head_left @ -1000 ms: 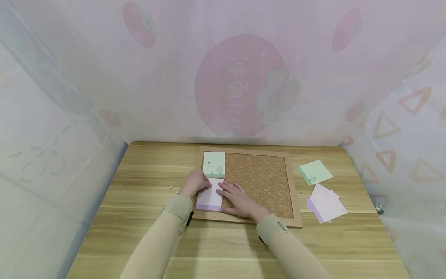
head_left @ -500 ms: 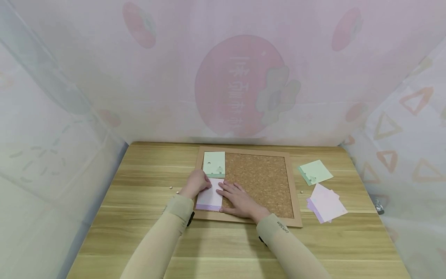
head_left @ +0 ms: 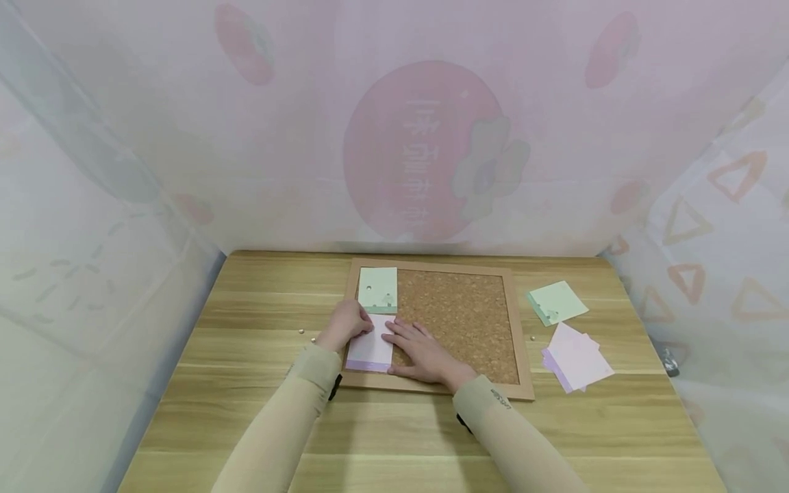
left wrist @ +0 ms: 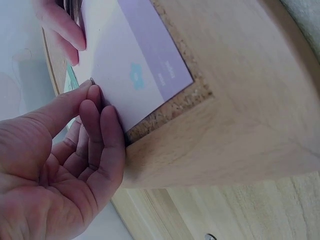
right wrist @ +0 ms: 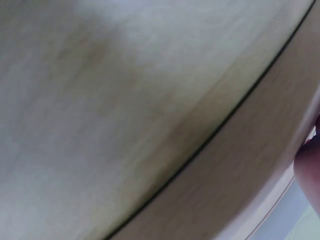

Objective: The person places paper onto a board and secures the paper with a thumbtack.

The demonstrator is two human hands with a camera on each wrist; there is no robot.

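Observation:
A white note sheet with a purple strip [head_left: 372,350] lies on the lower left of a wood-framed corkboard [head_left: 456,322]. At its upper left my left hand [head_left: 347,326] pinches a thumbtack [left wrist: 92,81], with only its metal edge showing between thumb and fingertip in the left wrist view. My right hand [head_left: 428,352] rests spread over the board, fingertips on the sheet's right side. Just above is a pale green note [head_left: 381,284] with a tack [head_left: 368,287] in it. In the right wrist view only a finger [right wrist: 309,172] shows at the right edge.
Loose tacks lie on the wooden table [head_left: 259,411]: one [head_left: 301,331] left of the board, another [head_left: 313,340] by my left wrist, and one [head_left: 533,338] right of the frame. Farther right are a green note [head_left: 561,301] and overlapping purple-edged notes [head_left: 579,359]. Printed cloth walls surround the table.

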